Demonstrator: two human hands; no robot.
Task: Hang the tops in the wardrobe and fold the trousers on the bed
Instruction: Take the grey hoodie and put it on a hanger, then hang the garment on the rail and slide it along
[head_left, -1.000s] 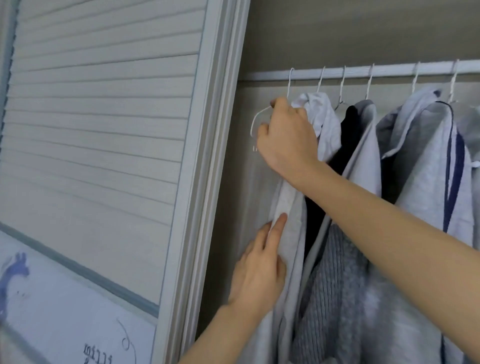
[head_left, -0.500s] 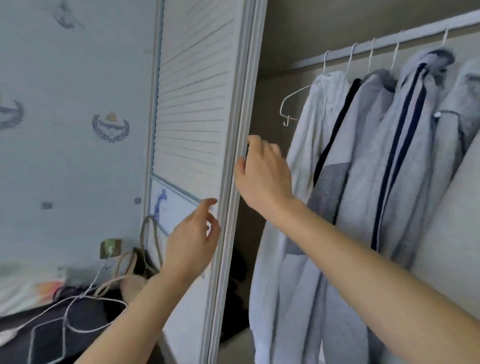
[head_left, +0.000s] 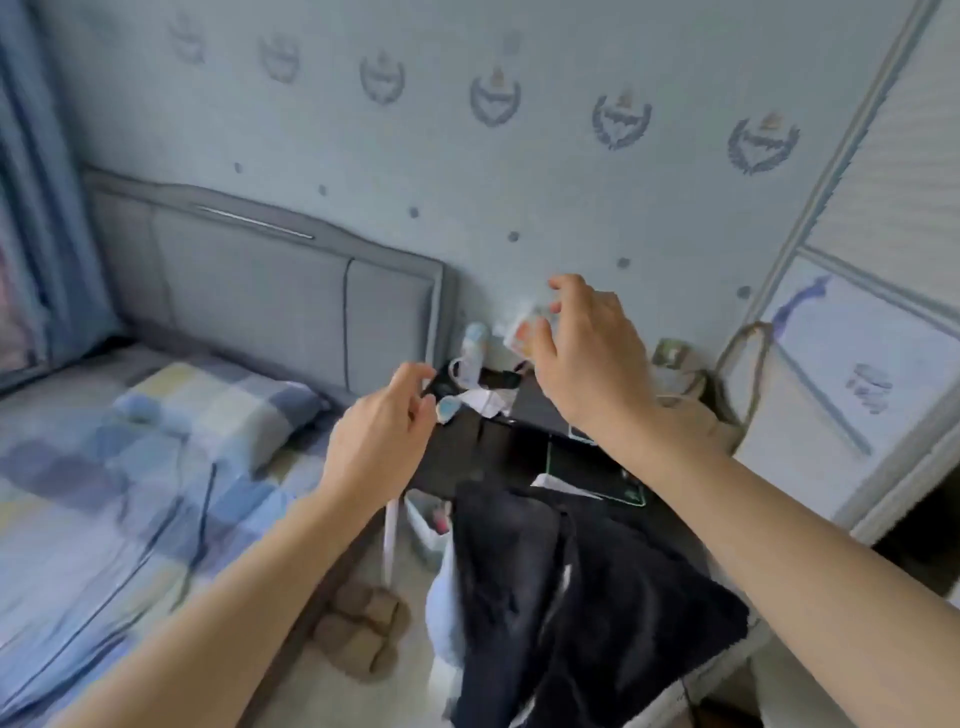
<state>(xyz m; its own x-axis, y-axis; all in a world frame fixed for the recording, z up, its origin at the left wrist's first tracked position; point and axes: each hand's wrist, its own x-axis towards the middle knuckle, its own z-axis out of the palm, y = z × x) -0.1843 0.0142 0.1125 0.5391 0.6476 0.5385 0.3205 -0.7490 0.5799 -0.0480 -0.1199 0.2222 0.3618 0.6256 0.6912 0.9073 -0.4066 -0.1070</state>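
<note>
Dark garment (head_left: 587, 613) lying draped over the black bedside table (head_left: 467, 452), beside the bed (head_left: 104, 493). Left hand (head_left: 379, 441) and right hand (head_left: 587, 358) hovering above that table, fingers loosely curled, gripping nothing.

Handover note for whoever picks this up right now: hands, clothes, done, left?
Left hand: loosely curled, holds nothing. Right hand: loosely spread, holds nothing. Both hover over the dark bedside table.
Dark garment, type unclear, lies heaped at the table's near end, unfolded.
Bed with checked pillow: no folded trousers visible on it.
Wardrobe door at right edge; the rail is out of view, so hung tops cannot be confirmed.
Left: pick up the dark garment, hang or fold it.
</note>
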